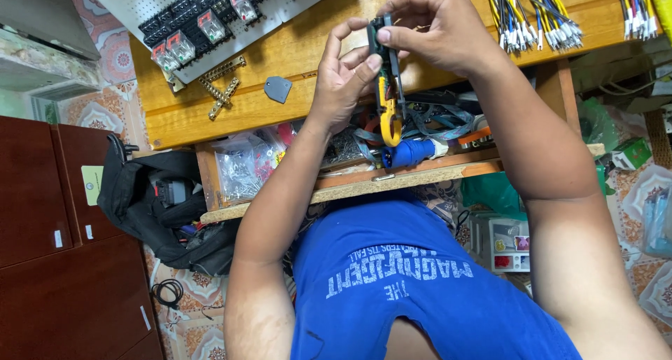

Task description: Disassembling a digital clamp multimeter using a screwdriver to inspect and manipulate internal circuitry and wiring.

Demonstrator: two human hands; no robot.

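I see both hands raised over the wooden bench point(280, 108), sharing a black-and-yellow hand tool point(387, 87). My left hand point(343, 80) clasps its middle from the side, while my right hand point(437, 31) pinches its black top; the yellow handles hang below both grips.

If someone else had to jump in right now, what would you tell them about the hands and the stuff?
Left hand: holds the yellow-handled tool from the side, fingers on its body.
Right hand: pinches the tool's dark top end.
The tool is in the air, above the wooden bench.
On the bench: relay board, brass strips, grey plate, wire bundles.
Shelf below: blue plug.
Done: tool picked up. Left: wires lie untouched.
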